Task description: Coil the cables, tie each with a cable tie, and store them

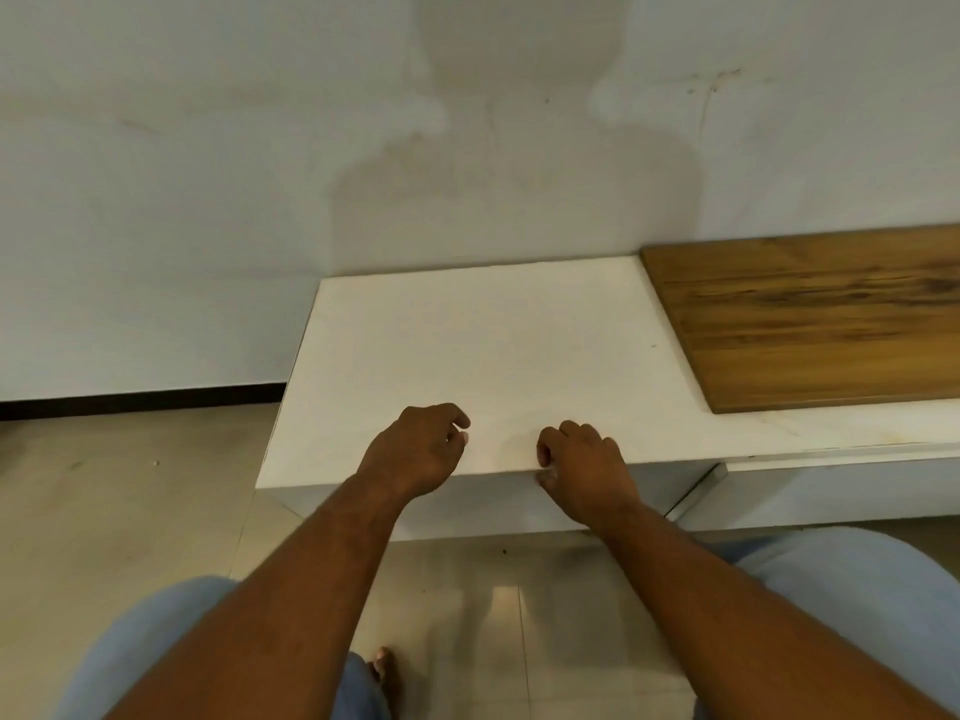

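Currently, no cable or cable tie is in view; where they lie cannot be told. The left hand (415,449) hovers over the front part of the bench (493,345), fingers loosely curled, holding nothing. The right hand (587,470) sits at the bench's front edge, fingers curled; whether it grips the edge cannot be told. A wooden board (810,319) lies on the bench's right part. Procedure: fetch one cable, lay it on the bench top, then wind even loops before tying.
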